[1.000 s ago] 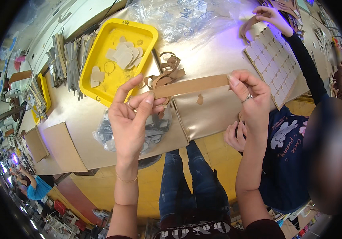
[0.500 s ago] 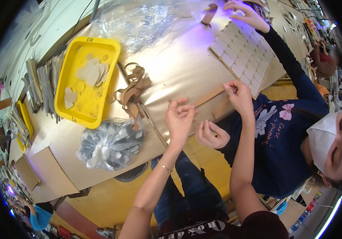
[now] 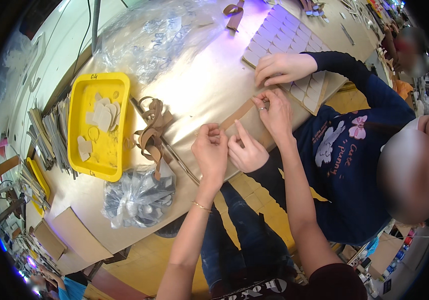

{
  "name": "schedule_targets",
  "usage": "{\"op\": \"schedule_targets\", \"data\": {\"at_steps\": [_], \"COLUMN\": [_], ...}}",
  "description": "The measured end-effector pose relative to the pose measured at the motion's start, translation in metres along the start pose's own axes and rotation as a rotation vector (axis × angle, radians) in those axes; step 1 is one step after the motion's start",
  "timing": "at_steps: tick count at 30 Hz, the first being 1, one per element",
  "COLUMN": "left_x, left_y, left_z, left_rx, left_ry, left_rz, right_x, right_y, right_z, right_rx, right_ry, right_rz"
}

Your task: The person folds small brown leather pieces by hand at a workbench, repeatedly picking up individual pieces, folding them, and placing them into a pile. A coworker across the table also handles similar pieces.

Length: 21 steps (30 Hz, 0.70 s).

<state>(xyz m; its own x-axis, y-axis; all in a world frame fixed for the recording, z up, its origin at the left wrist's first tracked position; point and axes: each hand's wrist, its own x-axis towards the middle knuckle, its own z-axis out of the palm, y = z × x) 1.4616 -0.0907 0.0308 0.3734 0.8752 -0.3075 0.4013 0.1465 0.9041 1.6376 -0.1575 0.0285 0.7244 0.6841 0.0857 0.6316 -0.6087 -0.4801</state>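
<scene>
Between my two hands a flat brown strip [image 3: 237,114] stretches slantwise over the near edge of the table. My left hand [image 3: 210,151] pinches its lower left end, the fingertips partly hiding it. At the upper right end, my right hand [image 3: 276,114] grips the strip between thumb and fingers. A co-worker's hand [image 3: 247,151] touches or hovers at the strip's near side with a finger stretched out; contact is hard to tell. The co-worker's other hand [image 3: 284,69] is over a board of pale, rounded pieces [image 3: 280,36], just beyond my right hand.
Curled brown strips [image 3: 153,129] lie left of my left hand, beside a yellow tray [image 3: 76,127] holding pale cut pieces. A tied clear plastic bag [image 3: 139,197] sits at the near edge. Plastic sheeting [image 3: 157,37] covers the far side. The co-worker [image 3: 344,150] stands close at right.
The co-worker's far hand has come back from the board's far end toward my right hand. Their near hand has moved up to the strip with a finger extended. My hands still hold the strip.
</scene>
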Motion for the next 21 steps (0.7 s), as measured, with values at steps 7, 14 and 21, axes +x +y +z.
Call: {"op": "schedule_targets", "data": {"at_steps": [7, 14, 21], "left_x": [0.001, -0.028, -0.085], "left_y": [-0.001, 0.010, -0.015], "left_z": [-0.008, -0.030, -0.067], "left_rx": [0.140, 0.150, 0.185], "left_ry": [-0.013, -0.014, -0.088], "left_rz": [0.142, 0.219, 0.280], "right_x": [-0.022, -0.064, -0.078], "right_y": [-0.008, -0.039, -0.080], "right_z": [-0.004, -0.028, -0.037], "right_rx": [-0.008, -0.037, 0.244], "right_ry": [0.189, 0.025, 0.015], "right_rz": [0.025, -0.059, -0.116]}}
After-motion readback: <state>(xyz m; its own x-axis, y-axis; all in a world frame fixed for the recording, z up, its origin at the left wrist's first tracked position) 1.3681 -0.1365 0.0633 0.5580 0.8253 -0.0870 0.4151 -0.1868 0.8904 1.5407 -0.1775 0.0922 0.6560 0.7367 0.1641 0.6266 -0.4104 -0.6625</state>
